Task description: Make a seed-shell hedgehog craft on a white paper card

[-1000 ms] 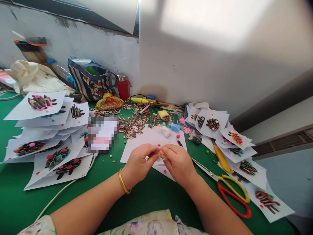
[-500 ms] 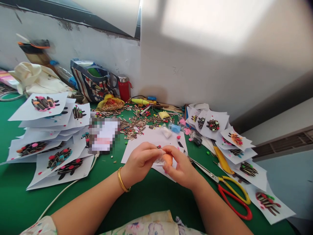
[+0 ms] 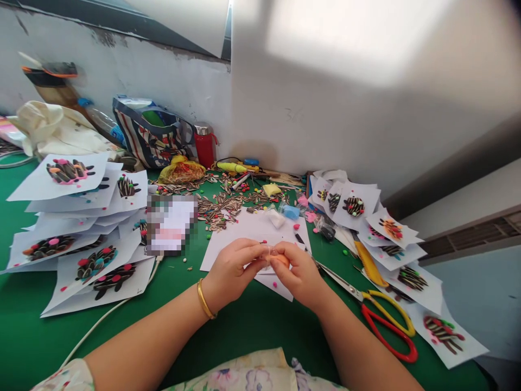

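Observation:
Between my two hands is a small lump of orange modelling clay [image 3: 281, 260] with clear plastic wrap about it. My left hand [image 3: 234, 267] is closed, pinching the plastic wrap [image 3: 266, 253] at the lump's left side. My right hand [image 3: 299, 274] grips the orange clay between thumb and fingers, which cover much of it. Beneath them a sheet of white paper [image 3: 228, 239] lies on the green table, with small pink bits of clay on it. Just past the hands lie a white clay packet [image 3: 275, 218] and a blue clay packet [image 3: 290, 212].
Papers with sunflower-seed pictures [image 3: 73, 217] are piled at left, more [image 3: 407, 255] at right. Scissors [image 3: 382, 315] with red and yellow handles and a yellow cutter [image 3: 371, 265] lie at right. Loose seeds [image 3: 222, 203], a red flask [image 3: 204, 145] and a blurred phone [image 3: 171, 225] are beyond.
My hands have drawn closer together. The fingers of my right hand now cover more of the orange clay, and my left hand pinches the plastic wrap beside it.

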Tool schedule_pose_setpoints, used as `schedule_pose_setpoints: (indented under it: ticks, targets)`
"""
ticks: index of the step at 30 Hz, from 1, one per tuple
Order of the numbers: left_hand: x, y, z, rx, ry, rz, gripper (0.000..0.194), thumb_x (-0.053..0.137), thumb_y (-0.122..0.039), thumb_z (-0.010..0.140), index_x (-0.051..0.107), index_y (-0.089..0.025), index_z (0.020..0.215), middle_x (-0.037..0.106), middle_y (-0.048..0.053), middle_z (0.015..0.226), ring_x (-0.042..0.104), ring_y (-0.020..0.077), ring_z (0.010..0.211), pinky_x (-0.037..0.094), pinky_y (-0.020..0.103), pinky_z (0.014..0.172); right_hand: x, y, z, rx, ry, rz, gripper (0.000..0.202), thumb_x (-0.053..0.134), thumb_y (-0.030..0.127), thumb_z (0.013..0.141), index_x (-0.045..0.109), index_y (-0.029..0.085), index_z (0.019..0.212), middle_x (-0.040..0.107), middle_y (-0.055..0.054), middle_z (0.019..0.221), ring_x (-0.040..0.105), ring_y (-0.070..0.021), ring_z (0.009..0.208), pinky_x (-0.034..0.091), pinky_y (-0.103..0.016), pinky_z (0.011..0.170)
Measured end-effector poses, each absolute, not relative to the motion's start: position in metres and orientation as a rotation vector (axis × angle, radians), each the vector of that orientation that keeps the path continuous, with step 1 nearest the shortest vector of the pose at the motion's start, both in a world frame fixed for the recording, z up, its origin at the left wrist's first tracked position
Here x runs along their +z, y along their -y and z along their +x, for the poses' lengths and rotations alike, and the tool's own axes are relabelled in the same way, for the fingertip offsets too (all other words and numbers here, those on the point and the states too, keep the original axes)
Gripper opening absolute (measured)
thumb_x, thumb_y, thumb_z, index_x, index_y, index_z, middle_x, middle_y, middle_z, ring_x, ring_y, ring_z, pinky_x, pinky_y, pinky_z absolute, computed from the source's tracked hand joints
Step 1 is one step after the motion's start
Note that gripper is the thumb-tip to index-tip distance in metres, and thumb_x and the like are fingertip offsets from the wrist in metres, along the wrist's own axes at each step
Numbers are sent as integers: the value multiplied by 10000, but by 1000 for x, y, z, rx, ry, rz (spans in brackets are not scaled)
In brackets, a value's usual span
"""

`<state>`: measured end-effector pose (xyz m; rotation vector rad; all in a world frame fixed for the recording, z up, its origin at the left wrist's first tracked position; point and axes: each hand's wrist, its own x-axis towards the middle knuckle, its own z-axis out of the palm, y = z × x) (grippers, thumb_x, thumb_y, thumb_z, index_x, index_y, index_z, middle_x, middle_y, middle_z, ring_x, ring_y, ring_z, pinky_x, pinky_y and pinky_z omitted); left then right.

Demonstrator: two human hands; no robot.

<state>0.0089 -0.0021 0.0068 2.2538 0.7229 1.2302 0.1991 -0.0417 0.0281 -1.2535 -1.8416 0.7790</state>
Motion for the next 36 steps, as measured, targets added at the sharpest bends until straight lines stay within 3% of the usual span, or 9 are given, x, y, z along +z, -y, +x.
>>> schedule_pose_setpoints:
  ticks: [9, 17, 25, 32, 36]
  targets:
    - [10, 6, 10, 1380, -702, 2429, 207, 653, -134, 843, 638, -190, 1042, 692, 64, 913, 629, 163, 839, 526, 308, 748, 26, 42, 195, 772, 1722, -1331, 83, 533, 234, 875, 587, 201, 823, 590, 9, 748, 522, -136, 680, 414, -249, 630]
    - [18, 6, 8, 1375, -871, 2508, 208, 662, -198, 843, 659, -204, 1051, 639, 65, 918, 574, 184, 855, 487, 343, 771, 25, 44, 194, 800, 1665, -1309, 94, 559, 303, 895, 603, 219, 895, 595, 11, 801, 541, -141, 738, 433, -252, 682]
    - [20, 8, 10, 1353, -892, 2536, 38, 652, -202, 850, 673, -198, 880, 618, 34, 789, 548, 164, 763, 456, 318, 716, 24, 42, 193, 801, 1669, -1334, 70, 569, 268, 861, 595, 203, 858, 557, 21, 744, 514, -131, 693, 412, -241, 643]
    - [13, 8, 12, 1328, -747, 2478, 253, 648, -159, 855, 623, -199, 1104, 699, 53, 925, 621, 169, 841, 508, 331, 770, 25, 41, 196, 815, 1689, -1317, 61, 564, 235, 843, 610, 203, 866, 593, 20, 767, 526, -127, 693, 420, -235, 645]
    - [11, 7, 12, 1356, -710, 2382, 238, 652, -163, 856, 642, -213, 1088, 706, 43, 913, 640, 151, 840, 530, 303, 771, 26, 41, 196, 870, 1666, -1321, 72, 565, 261, 849, 602, 199, 844, 576, 21, 736, 516, -124, 662, 418, -232, 614]
